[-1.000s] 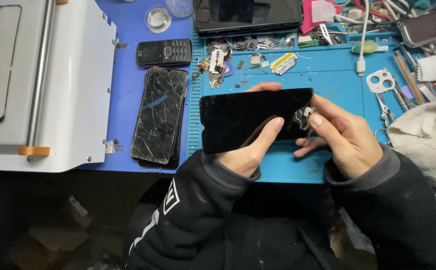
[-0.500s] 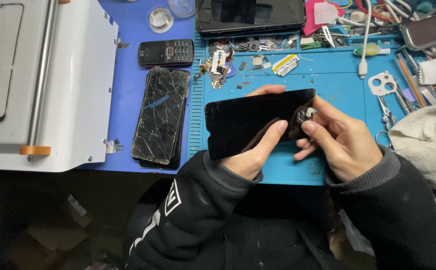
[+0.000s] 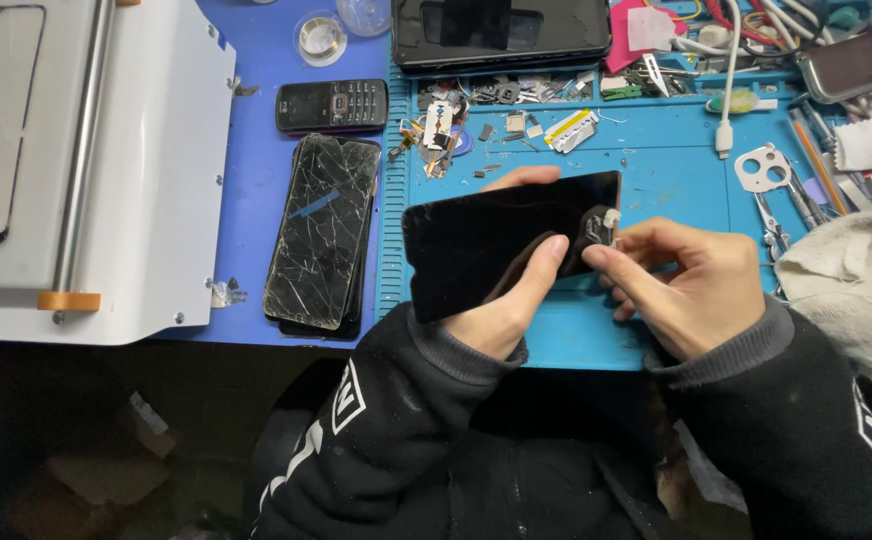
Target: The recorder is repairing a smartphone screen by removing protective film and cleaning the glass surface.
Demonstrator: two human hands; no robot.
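Now, your two hands first:
Left hand: your left hand [image 3: 496, 315] grips the black phone [image 3: 501, 245] from below, thumb lying across its dark face, fingertips peeking over the top edge.
Right hand: your right hand [image 3: 691, 285] is curled, and its thumb and first finger pinch a small grey and white part [image 3: 601, 225] at the phone's right end.
Black phone: it is up off the bench, tilted, held between both hands over the teal mat [image 3: 676, 180].
Cracked phone: a phone with broken glass [image 3: 321, 230] lies flat on the blue mat [image 3: 256, 150], left of your hands and well apart from them.
Small button phone: it [image 3: 331, 105] lies just above the cracked one.
Big dark screen: it [image 3: 501, 30] sits at the top edge of the teal mat.
White machine: it [image 3: 156, 180] fills the left side, with a metal bar running down it.
Little bits: screws and small parts [image 3: 501, 110] lie scattered on the teal mat above the black phone.
Cloth: a pale rag [image 3: 856, 290] lies just beside your right sleeve.
Tools: tweezers and a white cable [image 3: 726, 90] lie near the top right.
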